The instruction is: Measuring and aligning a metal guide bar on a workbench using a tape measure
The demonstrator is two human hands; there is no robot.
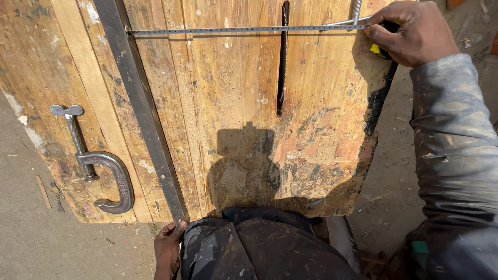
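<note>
The tape measure runs crosswise over the far end of the worktop, its case gripped tight in the right hand, while the left hand curls on the near edge, well away from the tape.

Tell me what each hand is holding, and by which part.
The right hand holds a tape measure by its yellow case, with the blade drawn out leftward across the wooden table. The left hand holds nothing; its fingers rest at the table's near edge.
</note>
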